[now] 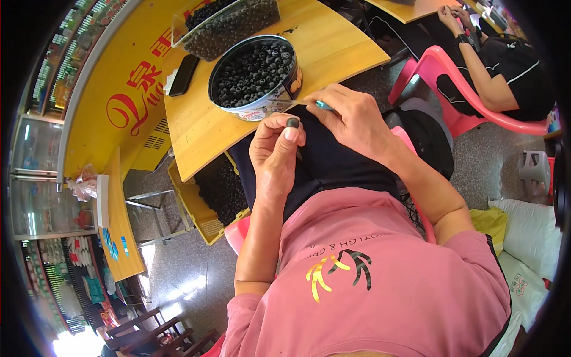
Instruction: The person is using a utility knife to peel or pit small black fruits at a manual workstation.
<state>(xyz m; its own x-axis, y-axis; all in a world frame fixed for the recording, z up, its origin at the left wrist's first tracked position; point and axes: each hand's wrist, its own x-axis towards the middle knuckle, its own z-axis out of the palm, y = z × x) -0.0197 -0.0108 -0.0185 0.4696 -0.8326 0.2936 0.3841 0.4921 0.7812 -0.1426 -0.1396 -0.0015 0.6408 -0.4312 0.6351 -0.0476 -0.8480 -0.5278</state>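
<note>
The left hand [276, 146] is nearly closed, pinching one round dark piece [292, 122] between thumb and fingertips, just in front of the tub [294, 82]. The right hand [357, 119], fingers curled, grips a small teal-handled tool [323, 105] beside it; the tool's tip looks thin, though it is too small to be sure. The tub, full of similar pieces, stands on the counter [339, 50] between a phone [183, 75] and the counter's edge, near a clear bin [238, 34] of more.
</note>
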